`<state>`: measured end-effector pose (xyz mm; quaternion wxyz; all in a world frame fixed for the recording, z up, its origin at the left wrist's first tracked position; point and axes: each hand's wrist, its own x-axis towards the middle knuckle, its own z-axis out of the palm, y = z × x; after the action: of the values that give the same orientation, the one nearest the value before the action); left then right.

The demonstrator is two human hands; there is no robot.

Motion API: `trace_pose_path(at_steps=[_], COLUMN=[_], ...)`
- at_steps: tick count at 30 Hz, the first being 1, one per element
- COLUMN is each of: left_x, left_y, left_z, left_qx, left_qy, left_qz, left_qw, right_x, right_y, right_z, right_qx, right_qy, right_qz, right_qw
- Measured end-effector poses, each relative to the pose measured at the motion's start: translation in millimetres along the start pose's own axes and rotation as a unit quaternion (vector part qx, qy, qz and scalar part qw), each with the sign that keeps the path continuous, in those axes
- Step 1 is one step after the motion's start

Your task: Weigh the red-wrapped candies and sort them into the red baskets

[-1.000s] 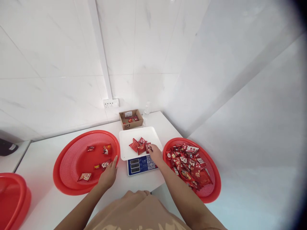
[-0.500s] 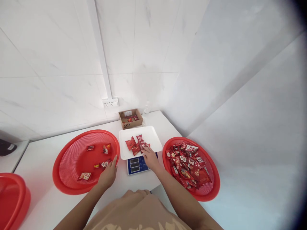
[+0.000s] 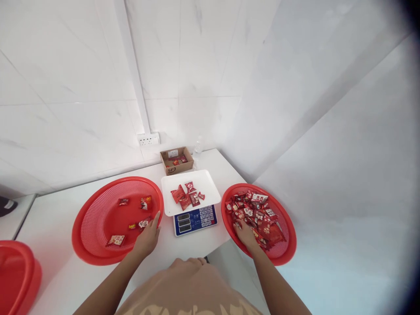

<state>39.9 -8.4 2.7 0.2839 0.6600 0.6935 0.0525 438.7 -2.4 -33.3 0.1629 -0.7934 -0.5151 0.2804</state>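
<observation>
My left hand (image 3: 146, 237) is closed on the right rim of the left red basket (image 3: 82, 250), which holds a few scattered snack packets (image 3: 116, 240). Inside the right red basket (image 3: 290, 251), my right hand (image 3: 245, 232) touches the heap of red packets (image 3: 269, 229) near its left side; its fingertips are partly lost among them, and whether they grip one cannot be made out. Between the baskets, several red packets (image 3: 185, 201) lie on the white tray (image 3: 210, 188) of a blue scale (image 3: 196, 220).
Behind the tray stands a cardboard box (image 3: 179, 168) with red packets inside, beside a clear bottle (image 3: 198, 144). Another red basket (image 3: 31, 267) is at the lower left. A dark object (image 3: 5, 205) lies at the far left, and a socket strip (image 3: 148, 139) is on the wall.
My right hand has moved from the packets on the tray to the right basket. The packets where it was now show, a small one at their right. My left hand has stayed on the rim.
</observation>
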Motion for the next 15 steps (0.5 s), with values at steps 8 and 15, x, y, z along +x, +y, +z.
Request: trace_pose_path(at_steps=[8, 15], left_x=[1, 2], left_y=[3, 2], left_z=[-1.5, 0.2], left_qx=[0.03, 0.034], left_qy=[0.002, 0.006], left_qz=[-0.004, -0.003], left_qw=[1.0, 0.999], right_x=[-14, -3], right_y=[4, -2], right_z=[-12, -10], right_qx=[-0.055, -0.084], right_qy=[-0.114, -0.149], right_qz=[0.037, 0.01], right_qw=[0.991, 0.985])
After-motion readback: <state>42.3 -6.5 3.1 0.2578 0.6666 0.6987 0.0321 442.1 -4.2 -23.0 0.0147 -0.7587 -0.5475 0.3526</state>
